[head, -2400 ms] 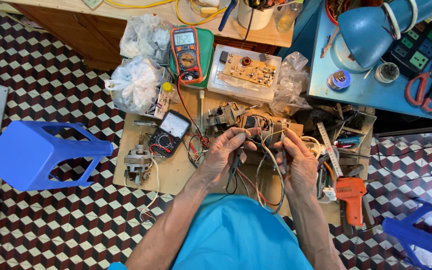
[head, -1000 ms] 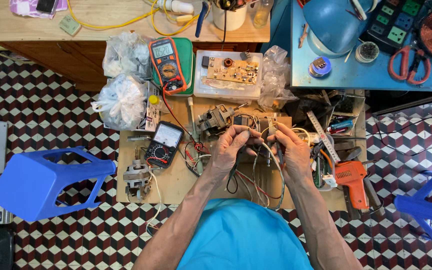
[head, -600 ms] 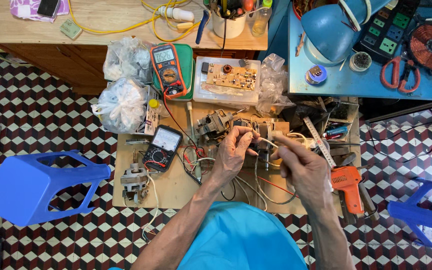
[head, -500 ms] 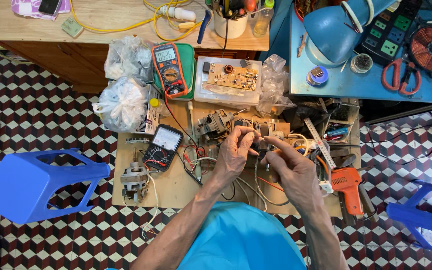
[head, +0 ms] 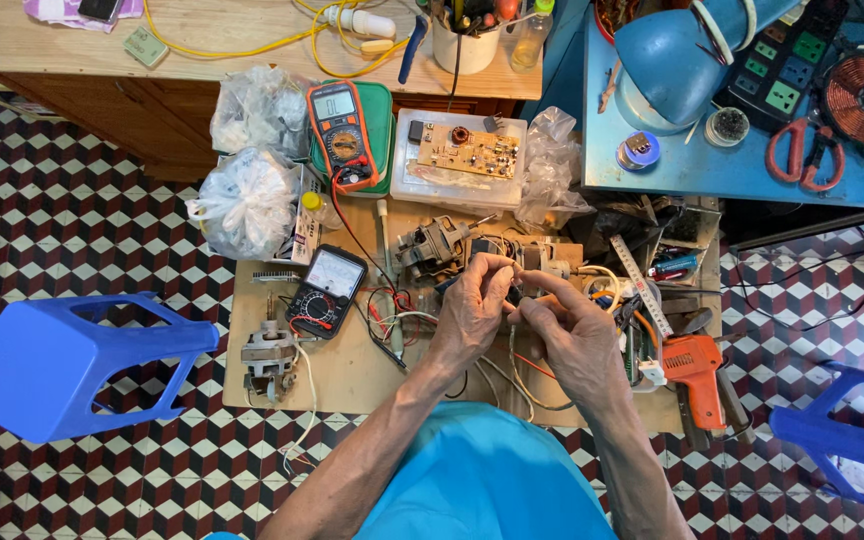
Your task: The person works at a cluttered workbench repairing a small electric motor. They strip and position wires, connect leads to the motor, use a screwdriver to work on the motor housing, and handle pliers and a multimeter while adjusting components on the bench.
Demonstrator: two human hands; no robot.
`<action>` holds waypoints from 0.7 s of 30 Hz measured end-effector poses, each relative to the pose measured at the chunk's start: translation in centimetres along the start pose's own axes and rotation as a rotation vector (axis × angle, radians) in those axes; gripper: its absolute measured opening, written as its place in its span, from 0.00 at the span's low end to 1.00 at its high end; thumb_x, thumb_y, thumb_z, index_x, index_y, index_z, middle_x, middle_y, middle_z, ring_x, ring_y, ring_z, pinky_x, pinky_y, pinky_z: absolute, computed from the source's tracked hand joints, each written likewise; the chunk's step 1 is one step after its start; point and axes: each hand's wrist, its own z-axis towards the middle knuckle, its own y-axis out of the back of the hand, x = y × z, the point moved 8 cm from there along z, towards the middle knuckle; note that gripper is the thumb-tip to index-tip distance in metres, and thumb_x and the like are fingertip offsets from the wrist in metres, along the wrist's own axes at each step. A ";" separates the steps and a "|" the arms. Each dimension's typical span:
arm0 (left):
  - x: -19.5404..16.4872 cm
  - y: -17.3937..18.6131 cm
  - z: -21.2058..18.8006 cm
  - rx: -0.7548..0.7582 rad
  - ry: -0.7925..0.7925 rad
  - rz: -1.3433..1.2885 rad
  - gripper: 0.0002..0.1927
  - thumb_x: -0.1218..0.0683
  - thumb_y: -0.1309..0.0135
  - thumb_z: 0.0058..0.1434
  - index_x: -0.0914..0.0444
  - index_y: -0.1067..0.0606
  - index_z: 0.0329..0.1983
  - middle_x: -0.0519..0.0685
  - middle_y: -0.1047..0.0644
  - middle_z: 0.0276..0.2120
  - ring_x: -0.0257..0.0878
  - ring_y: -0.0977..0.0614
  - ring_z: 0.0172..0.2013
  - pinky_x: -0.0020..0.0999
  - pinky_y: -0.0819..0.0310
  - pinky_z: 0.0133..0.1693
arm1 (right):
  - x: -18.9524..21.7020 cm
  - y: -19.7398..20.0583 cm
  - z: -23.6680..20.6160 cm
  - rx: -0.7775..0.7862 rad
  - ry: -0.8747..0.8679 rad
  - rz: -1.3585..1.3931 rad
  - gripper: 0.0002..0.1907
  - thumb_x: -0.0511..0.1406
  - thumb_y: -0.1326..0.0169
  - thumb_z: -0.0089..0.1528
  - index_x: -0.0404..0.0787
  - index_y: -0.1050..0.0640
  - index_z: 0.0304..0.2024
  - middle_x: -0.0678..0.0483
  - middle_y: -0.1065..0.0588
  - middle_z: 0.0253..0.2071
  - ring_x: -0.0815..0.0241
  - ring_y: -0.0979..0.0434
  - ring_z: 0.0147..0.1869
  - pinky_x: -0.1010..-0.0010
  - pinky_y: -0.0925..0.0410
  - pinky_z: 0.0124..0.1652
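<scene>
My left hand (head: 472, 312) and my right hand (head: 569, 332) meet over the low wooden board (head: 352, 375), fingertips pinched together on a small dark part with thin wires (head: 512, 293) hanging from it. Just behind my fingers lies a grey electric motor (head: 432, 245) with loose coloured leads. A black analogue meter (head: 327, 290) with red and black probe leads sits left of my left hand. What exactly the fingers pinch is too small to tell.
An orange digital multimeter (head: 339, 135), a circuit board on a clear box (head: 462, 155) and plastic bags (head: 247, 200) lie behind. An orange soldering gun (head: 697, 370) is at the right, a small motor (head: 269, 352) at the left. Blue stools (head: 72, 365) flank the board.
My right hand has moved in toward the left one, so both hands now pinch together at one spot. The head camera shifted a little; the bench things stayed put.
</scene>
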 end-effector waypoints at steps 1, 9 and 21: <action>0.1 0.0 -0.1 0.004 0.021 0.000 0.14 0.50 0.56 0.74 0.64 0.27 0.50 0.48 0.21 0.39 0.32 0.19 0.33 0.28 0.20 0.34 | 0.1 0.0 -0.1 0.005 0.014 -0.015 0.20 0.33 0.47 0.65 0.41 0.24 0.60 0.53 0.18 0.31 0.71 0.29 0.24 0.78 0.34 0.25; 0.1 0.1 -0.3 -0.014 -0.009 0.066 0.14 0.49 0.55 0.73 0.64 0.27 0.50 0.47 0.20 0.35 0.32 0.18 0.31 0.29 0.21 0.34 | -0.6 -0.2 0.3 -0.004 0.008 -0.050 0.18 0.34 0.47 0.66 0.41 0.21 0.59 0.56 0.18 0.31 0.72 0.29 0.24 0.80 0.33 0.25; 0.2 -0.1 -0.1 -0.012 0.006 -0.016 0.13 0.51 0.55 0.74 0.64 0.27 0.49 0.48 0.21 0.39 0.31 0.19 0.33 0.29 0.18 0.34 | -2.1 0.2 0.7 0.041 -0.066 0.185 0.22 0.34 0.45 0.63 0.42 0.25 0.61 0.53 0.18 0.32 0.72 0.29 0.22 0.81 0.39 0.20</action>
